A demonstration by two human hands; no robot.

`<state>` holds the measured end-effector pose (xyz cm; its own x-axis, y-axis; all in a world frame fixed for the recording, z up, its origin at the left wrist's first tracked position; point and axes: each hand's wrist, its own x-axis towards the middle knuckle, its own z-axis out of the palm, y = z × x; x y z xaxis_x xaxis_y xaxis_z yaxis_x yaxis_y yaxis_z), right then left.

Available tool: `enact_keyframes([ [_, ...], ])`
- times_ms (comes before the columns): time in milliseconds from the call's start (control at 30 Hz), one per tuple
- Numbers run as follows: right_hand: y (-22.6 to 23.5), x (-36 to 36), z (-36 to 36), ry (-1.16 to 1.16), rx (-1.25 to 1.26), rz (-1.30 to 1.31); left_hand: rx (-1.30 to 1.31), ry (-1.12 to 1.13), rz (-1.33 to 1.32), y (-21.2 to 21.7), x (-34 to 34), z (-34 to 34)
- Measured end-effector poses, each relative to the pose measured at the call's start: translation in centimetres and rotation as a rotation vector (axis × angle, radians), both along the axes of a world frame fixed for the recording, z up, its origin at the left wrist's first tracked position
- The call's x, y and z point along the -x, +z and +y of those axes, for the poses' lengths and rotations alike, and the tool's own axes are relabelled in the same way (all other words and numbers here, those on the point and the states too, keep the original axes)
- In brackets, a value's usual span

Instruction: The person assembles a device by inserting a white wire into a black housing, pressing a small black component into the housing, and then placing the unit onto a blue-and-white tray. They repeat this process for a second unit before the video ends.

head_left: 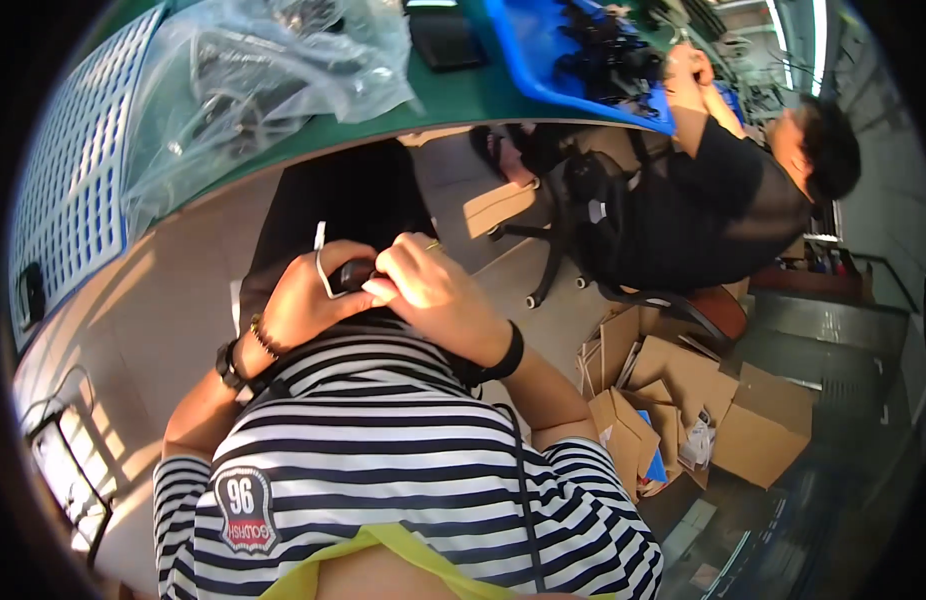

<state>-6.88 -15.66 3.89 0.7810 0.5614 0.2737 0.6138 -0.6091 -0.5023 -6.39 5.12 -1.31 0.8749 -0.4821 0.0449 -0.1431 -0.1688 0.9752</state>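
Green benchtop (445, 105) is fronting the work: a small dark part (355, 273) is sitting between left hand (301, 290) and right hand (430, 290), apparently mid-handling, not yet set down, remaining steps unclear. Its long axis is seemingly running crosswise, leading end hidden. Left fingers are curling around it beside a white strip (321, 240); right fingertips are pinching its right end.

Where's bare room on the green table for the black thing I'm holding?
For the black thing, a bare patch of green table lies between the plastic bag and blue bin, nearer you than the flat black object. It's crowded leftward, with bag and white grid tray, and rightward, with the bin's black parts.
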Motion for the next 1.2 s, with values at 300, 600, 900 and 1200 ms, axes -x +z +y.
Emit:
enact_keyframes([
  [300, 1.9, 1.3, -1.0, -0.008, 0.175, -0.146, 0.036, -0.053, -0.07, 2.3, 1.0, -1.0],
  [600, 2.5, 0.7, -2.2, 0.032, 0.026, -0.212, 0.078, -0.123, -0.123, 4.1, 0.1, -1.8],
  [900, 2.7, 1.1, -1.4, -0.152, -0.037, -0.182, 0.114, -0.134, -0.068, 4.0, -1.3, -2.8],
  [1200, 2.5, 0.9, -2.5, -0.094, -0.081, 0.132, 0.06, -0.185, 0.024, 3.2, -2.7, -2.2],
])
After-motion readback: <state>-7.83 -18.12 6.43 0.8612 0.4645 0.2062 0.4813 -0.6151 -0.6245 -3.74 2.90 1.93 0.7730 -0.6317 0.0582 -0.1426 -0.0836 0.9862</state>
